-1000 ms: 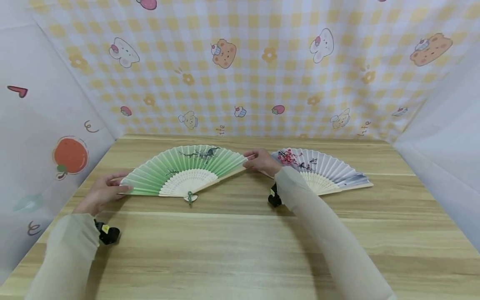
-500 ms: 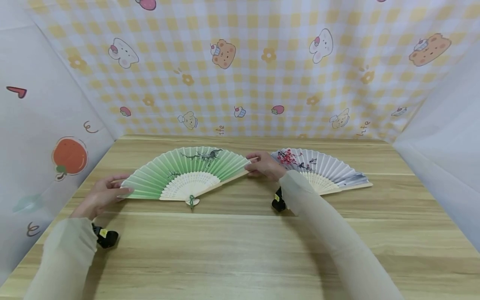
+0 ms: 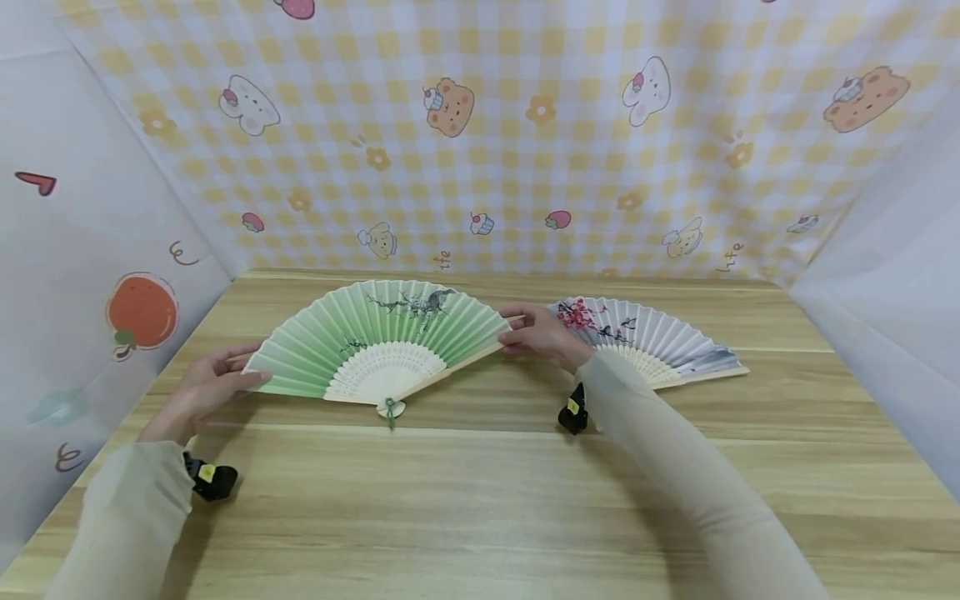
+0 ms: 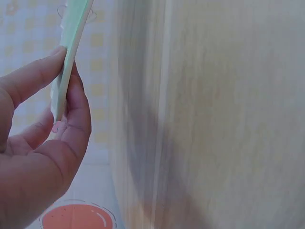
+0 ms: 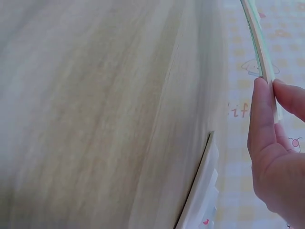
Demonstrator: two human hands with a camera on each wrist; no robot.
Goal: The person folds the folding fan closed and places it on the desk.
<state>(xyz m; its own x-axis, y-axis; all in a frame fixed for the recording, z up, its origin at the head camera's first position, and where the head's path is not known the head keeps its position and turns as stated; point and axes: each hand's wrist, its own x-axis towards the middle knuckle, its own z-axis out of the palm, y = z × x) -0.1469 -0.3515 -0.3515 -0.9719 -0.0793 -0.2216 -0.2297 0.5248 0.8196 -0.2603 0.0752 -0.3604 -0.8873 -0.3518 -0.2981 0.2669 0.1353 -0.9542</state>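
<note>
A green folding fan (image 3: 300,350) is spread wide, with a dark branch print, pale pierced ribs and a green cord at its pivot. My left hand (image 3: 206,387) pinches its left end between thumb and fingers; the left wrist view shows the fan's edge (image 4: 71,62) gripped there. At the other end, the right hand (image 3: 543,337) pinches the outer rib, also seen in the right wrist view with the fan's edge (image 5: 262,52) between thumb and fingers. A grey-white folding fan (image 3: 660,333) with red blossoms lies open on the table, partly hidden behind the right hand and forearm.
The wooden table (image 3: 450,517) spreads under both arms. A yellow checked cloth (image 3: 495,167) hangs behind it, with white printed sheets (image 3: 67,275) at the sides. Small black devices (image 3: 213,482) sit at both wrists.
The green fan has shifted slightly to the right and its top edge now stands a little higher in view. Both hands keep their grip; the right hand has moved right. The grey-white fan stays put.
</note>
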